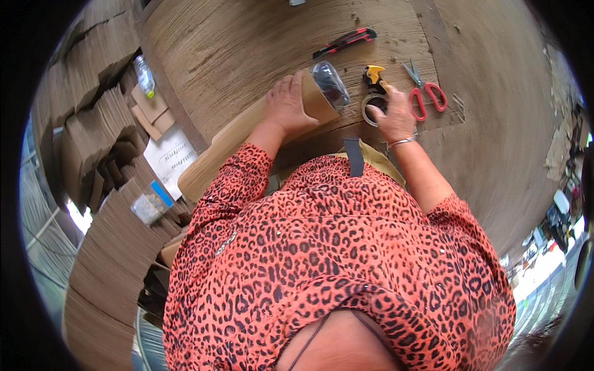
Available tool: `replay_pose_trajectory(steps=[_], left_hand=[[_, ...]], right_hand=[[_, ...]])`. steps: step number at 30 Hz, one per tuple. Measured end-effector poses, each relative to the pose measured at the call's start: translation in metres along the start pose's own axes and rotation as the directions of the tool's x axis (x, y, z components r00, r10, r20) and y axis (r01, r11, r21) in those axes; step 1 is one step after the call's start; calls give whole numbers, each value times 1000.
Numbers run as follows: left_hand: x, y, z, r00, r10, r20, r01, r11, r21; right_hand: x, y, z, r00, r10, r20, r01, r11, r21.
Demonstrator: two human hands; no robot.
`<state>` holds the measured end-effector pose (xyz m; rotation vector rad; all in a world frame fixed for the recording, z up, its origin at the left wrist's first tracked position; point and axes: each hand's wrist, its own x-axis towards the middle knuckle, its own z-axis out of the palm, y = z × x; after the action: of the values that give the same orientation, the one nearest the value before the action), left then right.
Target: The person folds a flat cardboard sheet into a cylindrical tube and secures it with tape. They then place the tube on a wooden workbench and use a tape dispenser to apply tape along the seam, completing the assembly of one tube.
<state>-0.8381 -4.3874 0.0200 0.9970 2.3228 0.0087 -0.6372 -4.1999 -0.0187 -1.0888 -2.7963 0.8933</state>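
A long piece of brown cardboard (226,145) lies slantwise in front of me, curved around a dark object in clear plastic (331,85) whose rounded end sticks out at the right. My left hand (288,105) holds the cardboard near that end, fingers over the top and thumb apart toward me. My right hand (395,117) is closed at a yellow and black tape dispenser (373,75), its thumb by the tape roll (370,110) and its fingers at the handle. Just right of that hand are scissors with red handles (427,99). Farther back lies a red and black utility knife (345,43).
Stacks of folded cardboard (105,247) crowd the left side. A clear plastic bottle (144,77), a white sheet with writing (170,157) and a small clear bag (148,208) rest among them. Beneath my hands is a worn wooden board (223,55). A dark grey strip (354,157) hangs at my waist.
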Motion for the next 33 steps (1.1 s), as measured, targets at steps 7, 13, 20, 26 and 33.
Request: replay_pose_trajectory(steps=[7,13,20,26,33], left_hand=[[-27,-27,25,986,42,-163,-48,998,-28],[-25,-53,44,993,51,-111,-68,986,-153],[-28,-75,46,979,159,-130,-180,969,-171],[-17,-66,71,980,117,-161,-153,960,-234],[8,-53,68,990,54,-132,-99,928,-359]], right_hand=[[19,25,38,901,298,314,-235,946,-224],[26,-3,1,946,96,308,-145,980,137],[14,-79,-19,864,-1,503,-460,403,791],[21,-97,5,945,-15,328,-219,714,665],[36,-109,27,976,-64,210,-29,912,408]])
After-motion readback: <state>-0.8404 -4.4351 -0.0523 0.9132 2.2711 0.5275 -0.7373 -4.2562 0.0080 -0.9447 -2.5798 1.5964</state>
